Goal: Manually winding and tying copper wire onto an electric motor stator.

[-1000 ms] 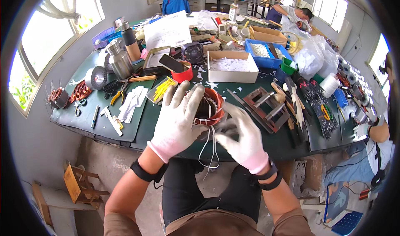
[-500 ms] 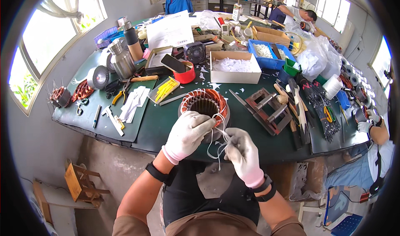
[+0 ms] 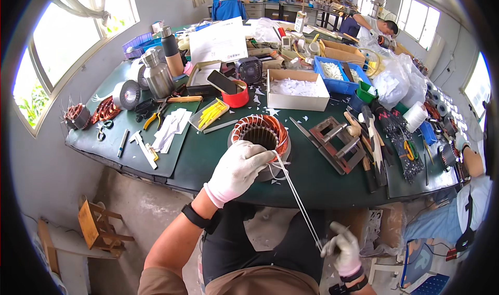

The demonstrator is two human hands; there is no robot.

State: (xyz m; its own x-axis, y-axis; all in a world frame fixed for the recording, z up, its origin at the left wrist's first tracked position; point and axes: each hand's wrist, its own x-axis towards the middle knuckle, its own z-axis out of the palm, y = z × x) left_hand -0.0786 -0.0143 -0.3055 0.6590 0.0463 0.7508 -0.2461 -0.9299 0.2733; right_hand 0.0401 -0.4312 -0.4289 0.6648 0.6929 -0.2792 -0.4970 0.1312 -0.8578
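A motor stator [image 3: 285, 139] with orange-red copper windings and white lacing around its rim stands at the table's near edge. My gloved left hand [image 3: 240, 169] rests against the near side of the windings, its thumb and fingers closed at the place where a white lacing cord [image 3: 297, 196] comes out. From there the cord runs taut, in two strands, down and right to my gloved right hand [image 3: 344, 249]. The right fingers are closed on its far part, low beside my right thigh and somewhat blurred. A short loose loop of cord hangs beside the stator.
Right of the stator lies a metal fixture [image 3: 335, 141] with rods, then wooden-handled tools. Behind stand a white box [image 3: 297, 91] of paper slips and a red tape roll [image 3: 236, 94]. Pliers [image 3: 153, 117] and yellow strips [image 3: 212, 113] lie left. A co-worker's arm [image 3: 472, 162] shows at right.
My right hand has pulled away from the stator, down and to the right, drawing the slack cord straight. My left hand has stayed at the windings.
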